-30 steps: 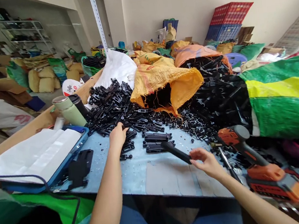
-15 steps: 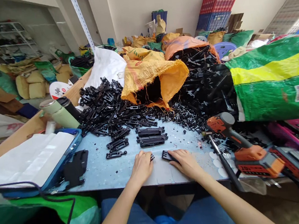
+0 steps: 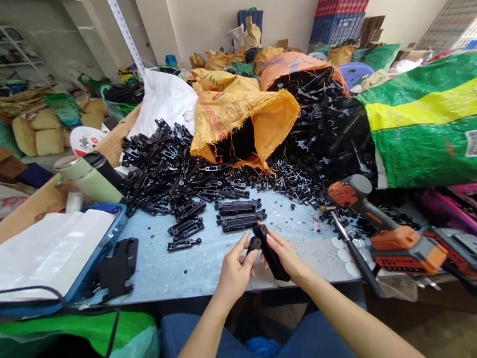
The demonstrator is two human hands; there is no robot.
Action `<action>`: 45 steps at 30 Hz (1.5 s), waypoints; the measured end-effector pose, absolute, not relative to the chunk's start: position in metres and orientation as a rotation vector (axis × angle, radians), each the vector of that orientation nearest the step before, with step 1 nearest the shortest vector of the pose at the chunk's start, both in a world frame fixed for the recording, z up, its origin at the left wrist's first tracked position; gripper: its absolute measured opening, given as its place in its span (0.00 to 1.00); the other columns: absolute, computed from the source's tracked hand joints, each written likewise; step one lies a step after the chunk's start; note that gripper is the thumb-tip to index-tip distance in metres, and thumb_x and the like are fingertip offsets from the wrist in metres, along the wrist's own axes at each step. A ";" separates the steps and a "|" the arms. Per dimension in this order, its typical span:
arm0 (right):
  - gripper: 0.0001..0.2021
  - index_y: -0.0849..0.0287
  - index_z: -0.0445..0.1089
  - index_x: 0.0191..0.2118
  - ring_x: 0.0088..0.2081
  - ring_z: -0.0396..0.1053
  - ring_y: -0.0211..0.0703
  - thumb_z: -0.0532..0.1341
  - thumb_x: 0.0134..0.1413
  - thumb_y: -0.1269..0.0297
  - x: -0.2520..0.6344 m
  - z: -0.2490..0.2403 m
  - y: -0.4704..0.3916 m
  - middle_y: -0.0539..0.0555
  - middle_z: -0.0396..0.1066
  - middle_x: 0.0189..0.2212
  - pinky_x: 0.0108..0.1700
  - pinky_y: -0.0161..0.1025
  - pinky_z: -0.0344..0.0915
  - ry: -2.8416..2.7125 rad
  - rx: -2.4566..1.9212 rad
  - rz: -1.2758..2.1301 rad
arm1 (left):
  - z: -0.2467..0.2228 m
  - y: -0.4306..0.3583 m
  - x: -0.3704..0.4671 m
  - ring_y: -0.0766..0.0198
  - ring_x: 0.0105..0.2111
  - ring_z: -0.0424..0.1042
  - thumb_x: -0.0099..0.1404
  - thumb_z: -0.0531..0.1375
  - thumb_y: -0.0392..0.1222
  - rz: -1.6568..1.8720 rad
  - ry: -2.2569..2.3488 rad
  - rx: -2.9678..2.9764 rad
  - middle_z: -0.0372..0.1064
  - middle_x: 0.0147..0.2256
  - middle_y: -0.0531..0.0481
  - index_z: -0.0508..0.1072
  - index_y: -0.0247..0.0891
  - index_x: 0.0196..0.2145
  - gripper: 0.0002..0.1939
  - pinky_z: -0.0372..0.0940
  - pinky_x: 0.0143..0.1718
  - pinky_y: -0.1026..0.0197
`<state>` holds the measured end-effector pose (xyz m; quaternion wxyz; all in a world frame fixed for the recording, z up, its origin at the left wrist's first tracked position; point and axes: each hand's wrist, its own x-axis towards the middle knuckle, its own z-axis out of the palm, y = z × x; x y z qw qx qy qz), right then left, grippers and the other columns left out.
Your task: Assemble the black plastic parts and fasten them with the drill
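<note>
My left hand (image 3: 235, 268) is closed on a small black part (image 3: 253, 245) with a rounded end. Beside it, my right hand (image 3: 286, 256) grips a longer black bar (image 3: 274, 261), tilted over the table's front edge. The two parts meet or nearly meet near their upper ends; the exact contact is hard to tell. Just beyond my hands lie black assembled bars (image 3: 240, 221) in a short stack. Several smaller black links (image 3: 185, 243) rest to their left.
Heaped black parts (image 3: 163, 164) and loose screws (image 3: 294, 181) cover the back of the blue table (image 3: 154, 275). An orange drill (image 3: 387, 237) and a metal-shafted tool (image 3: 357, 257) lie right. A blue tray (image 3: 115, 227) stands left, a yellow sack (image 3: 239, 110) behind.
My hands have come together and risen off the table surface. The black bar is now tilted upright in my right hand, and the small part in my left hand shows more clearly.
</note>
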<state>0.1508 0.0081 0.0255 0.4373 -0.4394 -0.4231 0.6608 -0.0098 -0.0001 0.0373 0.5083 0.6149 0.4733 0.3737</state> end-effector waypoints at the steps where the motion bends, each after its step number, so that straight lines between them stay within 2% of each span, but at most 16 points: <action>1: 0.29 0.47 0.49 0.62 0.27 0.68 0.38 0.54 0.55 0.49 0.153 0.026 0.009 0.52 0.66 0.33 0.25 0.35 0.67 -1.066 -1.084 1.633 | 0.037 0.001 -0.011 0.71 0.21 0.67 0.65 0.51 0.45 0.925 1.162 1.517 0.69 0.43 0.45 0.54 0.40 0.60 0.26 0.65 0.23 0.66; 3: 0.29 0.48 0.52 0.61 0.26 0.66 0.36 0.55 0.55 0.50 0.158 0.029 0.011 0.51 0.66 0.32 0.26 0.35 0.67 -1.149 -1.083 1.619 | 0.039 0.004 -0.013 0.65 0.31 0.71 0.65 0.52 0.44 0.983 1.212 1.626 0.67 0.47 0.43 0.60 0.39 0.57 0.23 0.68 0.33 0.61; 6: 0.28 0.50 0.55 0.60 0.25 0.65 0.34 0.56 0.54 0.51 0.165 0.034 0.014 0.51 0.65 0.31 0.27 0.34 0.66 -1.303 -1.091 1.568 | 0.045 0.007 -0.018 0.58 0.43 0.70 0.64 0.53 0.43 1.008 1.230 1.764 0.69 0.46 0.43 0.67 0.39 0.52 0.19 0.66 0.44 0.56; 13: 0.25 0.49 0.55 0.60 0.24 0.64 0.33 0.54 0.56 0.53 0.170 0.046 0.018 0.50 0.65 0.30 0.28 0.35 0.67 -1.430 -1.077 1.533 | 0.062 0.008 -0.020 0.59 0.41 0.71 0.65 0.53 0.42 0.959 1.165 1.826 0.72 0.42 0.44 0.68 0.37 0.51 0.18 0.67 0.43 0.56; 18: 0.25 0.48 0.58 0.58 0.27 0.64 0.32 0.58 0.54 0.56 0.181 0.054 0.018 0.52 0.67 0.40 0.31 0.34 0.67 -1.790 -1.079 1.317 | 0.062 -0.001 -0.015 0.57 0.44 0.69 0.65 0.52 0.41 0.980 1.177 1.898 0.71 0.44 0.43 0.69 0.38 0.50 0.17 0.65 0.46 0.54; 21: 0.25 0.48 0.55 0.60 0.26 0.65 0.32 0.56 0.56 0.57 0.183 0.057 0.017 0.52 0.68 0.40 0.31 0.34 0.67 -1.832 -1.098 1.214 | 0.060 -0.005 -0.009 0.58 0.44 0.69 0.66 0.50 0.40 1.080 1.217 1.919 0.70 0.44 0.42 0.67 0.38 0.51 0.17 0.65 0.46 0.54; 25: 0.25 0.49 0.56 0.59 0.38 0.67 0.40 0.57 0.55 0.58 0.178 0.061 0.013 0.54 0.67 0.46 0.41 0.39 0.67 -1.919 -1.062 1.057 | 0.059 -0.005 0.000 0.58 0.44 0.68 0.66 0.50 0.38 1.167 1.193 1.962 0.69 0.43 0.42 0.66 0.37 0.52 0.17 0.65 0.45 0.56; 26: 0.25 0.49 0.56 0.59 0.38 0.67 0.41 0.57 0.55 0.58 0.175 0.061 0.011 0.54 0.67 0.46 0.41 0.39 0.68 -1.905 -1.062 1.038 | 0.060 -0.004 0.002 0.58 0.45 0.68 0.66 0.50 0.38 1.193 1.194 1.964 0.69 0.44 0.42 0.66 0.37 0.52 0.17 0.65 0.45 0.56; 29: 0.25 0.47 0.53 0.61 0.27 0.66 0.34 0.54 0.57 0.58 0.164 0.057 0.003 0.54 0.67 0.43 0.32 0.36 0.68 -1.730 -1.087 1.039 | 0.062 -0.003 0.007 0.58 0.47 0.67 0.67 0.50 0.37 1.324 1.250 1.922 0.67 0.46 0.41 0.64 0.37 0.54 0.18 0.64 0.47 0.56; 31: 0.25 0.46 0.51 0.61 0.24 0.64 0.32 0.54 0.58 0.58 0.158 0.052 -0.001 0.54 0.67 0.43 0.28 0.34 0.68 -1.653 -1.081 1.027 | 0.065 -0.001 0.007 0.58 0.47 0.66 0.67 0.49 0.37 1.345 1.224 1.924 0.67 0.46 0.41 0.63 0.37 0.55 0.19 0.64 0.47 0.56; 35: 0.26 0.48 0.52 0.61 0.26 0.64 0.33 0.55 0.57 0.59 0.155 0.042 -0.006 0.55 0.66 0.44 0.30 0.35 0.68 -1.663 -1.078 0.980 | 0.071 0.004 -0.002 0.60 0.45 0.67 0.67 0.50 0.38 1.225 1.062 1.990 0.68 0.44 0.42 0.65 0.36 0.53 0.18 0.64 0.46 0.58; 45: 0.27 0.49 0.49 0.62 0.24 0.63 0.34 0.54 0.58 0.59 0.142 0.030 -0.014 0.50 0.66 0.32 0.30 0.37 0.68 -1.531 -1.179 0.949 | 0.079 0.026 -0.017 0.62 0.40 0.68 0.66 0.52 0.40 0.989 0.926 1.965 0.69 0.40 0.45 0.68 0.36 0.50 0.16 0.65 0.43 0.60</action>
